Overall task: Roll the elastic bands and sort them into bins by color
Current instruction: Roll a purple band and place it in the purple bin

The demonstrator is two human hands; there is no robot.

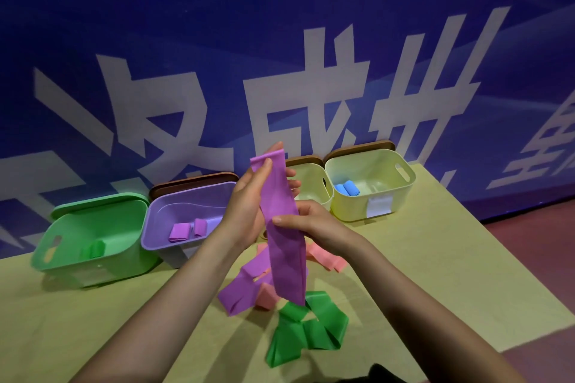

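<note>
Holding purple band (281,227) upright above tabletop (420,258): left hand (249,205) pinches top end, right hand (306,224) grips mid-length. Tail hangs over loose purple, pink, green bands. Advice: start roll at top end, keep edges aligned, tension even, then drop into purple bin (161,218), far left of hands.
</note>
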